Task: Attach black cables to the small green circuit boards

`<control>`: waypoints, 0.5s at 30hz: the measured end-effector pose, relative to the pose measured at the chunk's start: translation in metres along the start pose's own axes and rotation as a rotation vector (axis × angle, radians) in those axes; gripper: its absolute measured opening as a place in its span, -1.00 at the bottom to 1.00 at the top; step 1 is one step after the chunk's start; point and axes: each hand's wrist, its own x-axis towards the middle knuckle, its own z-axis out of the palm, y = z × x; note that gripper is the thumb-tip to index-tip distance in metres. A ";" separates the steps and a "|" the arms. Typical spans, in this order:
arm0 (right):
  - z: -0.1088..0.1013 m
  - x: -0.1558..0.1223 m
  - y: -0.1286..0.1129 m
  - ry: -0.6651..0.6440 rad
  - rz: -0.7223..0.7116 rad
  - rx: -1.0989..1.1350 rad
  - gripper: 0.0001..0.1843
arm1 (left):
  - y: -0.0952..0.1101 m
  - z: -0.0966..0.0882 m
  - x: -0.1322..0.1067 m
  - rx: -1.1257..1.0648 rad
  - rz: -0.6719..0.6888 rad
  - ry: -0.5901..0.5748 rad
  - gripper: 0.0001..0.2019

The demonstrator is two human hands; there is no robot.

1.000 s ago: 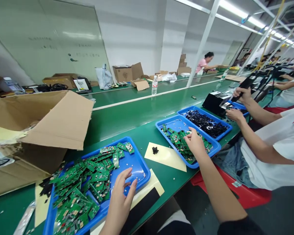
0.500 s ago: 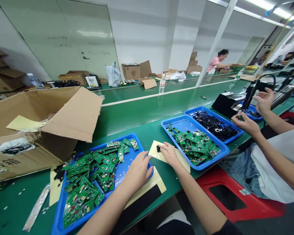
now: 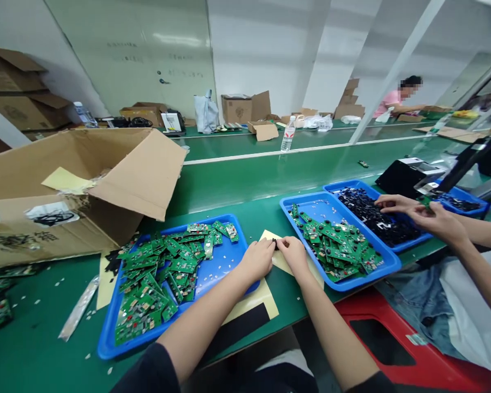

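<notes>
My left hand [image 3: 258,258] and my right hand [image 3: 293,254] meet over a pale yellow sheet [image 3: 283,264] between two blue trays. Their closed fingertips pinch at a small black piece [image 3: 275,244], partly covered by the fingers, so its exact kind is unclear. Left of my hands, a blue tray [image 3: 229,275] holds a heap of green circuit boards [image 3: 182,266]. To the right, a second blue tray [image 3: 310,203] carries more green circuit boards [image 3: 331,245]. Under my left forearm lies another yellow sheet with a black strip [image 3: 245,322].
An open cardboard box [image 3: 135,174] stands at the left. A third blue tray [image 3: 331,186] holds many small black parts. At the right, a co-worker's hands [image 3: 437,218] hold a small green board. A water bottle [image 3: 287,135] stands farther back.
My left hand has moved from the tray's edge to the yellow sheet and joined my right hand at the black piece. The co-worker's hands have come lower and closer together. The view has shifted.
</notes>
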 end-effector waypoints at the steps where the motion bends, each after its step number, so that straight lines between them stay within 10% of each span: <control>1: -0.001 0.001 0.001 -0.023 0.007 -0.004 -0.73 | 0.001 0.000 -0.001 -0.004 -0.006 -0.003 -0.66; 15: -0.013 0.008 0.006 -0.008 0.051 0.056 -0.69 | 0.013 -0.018 -0.014 -0.066 -0.034 0.030 -0.66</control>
